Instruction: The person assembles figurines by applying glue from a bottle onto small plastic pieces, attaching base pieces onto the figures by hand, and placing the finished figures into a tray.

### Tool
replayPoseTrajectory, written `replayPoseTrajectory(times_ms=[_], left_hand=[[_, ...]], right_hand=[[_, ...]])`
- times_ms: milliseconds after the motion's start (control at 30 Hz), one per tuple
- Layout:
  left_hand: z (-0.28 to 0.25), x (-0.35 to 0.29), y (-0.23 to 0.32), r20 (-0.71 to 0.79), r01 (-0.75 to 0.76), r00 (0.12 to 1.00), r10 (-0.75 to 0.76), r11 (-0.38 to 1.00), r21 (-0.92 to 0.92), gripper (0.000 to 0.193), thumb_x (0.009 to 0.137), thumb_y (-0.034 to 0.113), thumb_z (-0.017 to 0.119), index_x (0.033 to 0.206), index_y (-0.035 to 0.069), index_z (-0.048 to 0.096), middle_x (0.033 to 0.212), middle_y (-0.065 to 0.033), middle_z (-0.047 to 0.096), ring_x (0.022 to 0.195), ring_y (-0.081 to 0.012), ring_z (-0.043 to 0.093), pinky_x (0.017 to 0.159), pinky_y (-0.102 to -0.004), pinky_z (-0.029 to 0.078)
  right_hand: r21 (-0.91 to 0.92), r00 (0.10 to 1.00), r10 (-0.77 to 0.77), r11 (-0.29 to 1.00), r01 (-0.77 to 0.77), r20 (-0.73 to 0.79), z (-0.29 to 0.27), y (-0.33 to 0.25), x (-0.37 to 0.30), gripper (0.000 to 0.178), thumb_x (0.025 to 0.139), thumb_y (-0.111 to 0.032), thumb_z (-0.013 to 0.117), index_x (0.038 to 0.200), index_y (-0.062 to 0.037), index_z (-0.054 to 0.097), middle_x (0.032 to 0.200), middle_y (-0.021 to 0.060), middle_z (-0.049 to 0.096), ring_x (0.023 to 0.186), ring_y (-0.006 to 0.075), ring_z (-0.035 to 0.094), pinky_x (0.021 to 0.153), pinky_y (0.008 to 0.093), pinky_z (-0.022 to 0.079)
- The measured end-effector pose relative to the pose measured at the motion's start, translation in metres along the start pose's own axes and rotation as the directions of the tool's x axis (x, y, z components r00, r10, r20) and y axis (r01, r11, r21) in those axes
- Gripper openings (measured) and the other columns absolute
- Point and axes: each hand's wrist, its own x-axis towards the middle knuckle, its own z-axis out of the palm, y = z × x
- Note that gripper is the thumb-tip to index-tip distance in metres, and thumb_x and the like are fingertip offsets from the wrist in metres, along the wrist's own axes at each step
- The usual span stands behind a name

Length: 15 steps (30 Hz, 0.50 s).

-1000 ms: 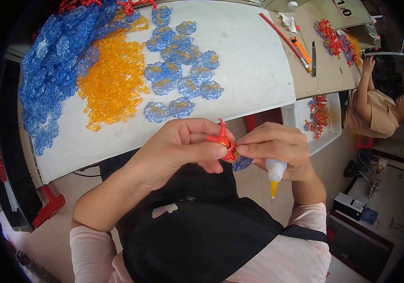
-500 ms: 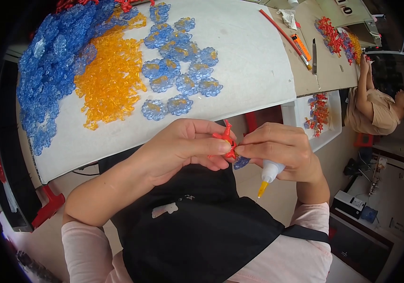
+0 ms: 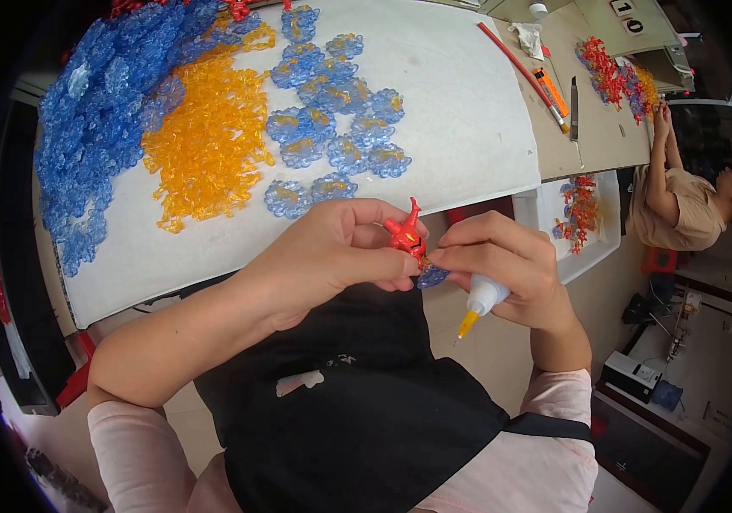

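Observation:
A small glossy red plastic figure, with an arm pointing upward, is pinched between the thumb and fingers of my left hand. At its lower end sits a translucent blue piece, partly hidden by my fingers. My right hand touches that lower end with thumb and forefinger. Tucked in the same hand is a white glue bottle with a yellow nozzle and thin tip, aimed down and away from the figure. Both hands are in front of the table's near edge, above my black apron.
On the white-covered table lie a blue heap, a pile of amber pieces and several blue pieces with amber centres. A craft knife and orange box lie right, beyond a white tray. A co-worker sits far right.
The figure has turned in my left hand, showing more of its front. Both hands have risen slightly, and the glue bottle's nozzle has shifted up and a little left.

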Motion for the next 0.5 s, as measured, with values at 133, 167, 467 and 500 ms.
replayPoseTrajectory(times_ms=[133, 167, 467, 500], left_hand=[[-0.0003, 0.0003, -0.0007, -0.006, 0.019, 1.0, -0.019, 0.999, 0.038, 0.032, 0.072, 0.005, 0.061, 0.102, -0.001, 0.051, 0.084, -0.008, 0.059, 0.071, -0.0103, 0.057, 0.066, -0.0213, 0.047], [-0.0004, 0.0003, -0.0007, -0.013, 0.024, 1.0, -0.023, 0.999, 0.045, 0.031, 0.072, 0.005, 0.061, 0.101, -0.001, 0.051, 0.084, -0.0079, 0.059, 0.07, -0.0101, 0.057, 0.065, -0.0212, 0.047], [-0.0002, 0.0015, -0.0017, -0.01, 0.015, 1.0, -0.015, 0.998, 0.062, 0.031, 0.072, 0.006, 0.062, 0.1, -0.001, 0.052, 0.083, -0.0075, 0.059, 0.071, -0.0099, 0.056, 0.064, -0.0212, 0.046], [0.0, 0.0012, -0.0016, -0.011, 0.015, 1.0, -0.014, 0.998, 0.062, 0.031, 0.072, 0.006, 0.062, 0.1, -0.001, 0.052, 0.083, -0.0075, 0.059, 0.071, -0.0099, 0.056, 0.064, -0.0212, 0.046]], right_hand=[[0.043, 1.0, 0.0, 0.999, -0.001, 0.007, 0.0016, 0.0019, -0.0006, 0.02, 0.06, -0.001, 0.067, 0.08, -0.0033, 0.061, 0.077, 0.0067, 0.055, 0.064, 0.0183, 0.057, 0.052, 0.0259, 0.047], [0.042, 1.0, 0.001, 0.999, -0.001, 0.008, 0.0019, 0.0022, -0.0008, 0.02, 0.06, -0.001, 0.067, 0.08, -0.0033, 0.061, 0.077, 0.0067, 0.055, 0.064, 0.0183, 0.057, 0.052, 0.0259, 0.047], [0.081, 1.0, 0.005, 0.997, -0.005, -0.003, 0.0027, 0.0045, -0.0021, 0.02, 0.06, -0.001, 0.067, 0.08, -0.0029, 0.061, 0.077, 0.0066, 0.056, 0.064, 0.0183, 0.058, 0.051, 0.0258, 0.047], [0.082, 1.0, 0.017, 0.996, -0.017, 0.0, 0.0026, 0.0038, -0.0023, 0.021, 0.06, -0.001, 0.068, 0.08, -0.003, 0.061, 0.077, 0.0066, 0.056, 0.064, 0.0185, 0.058, 0.051, 0.0258, 0.047]])
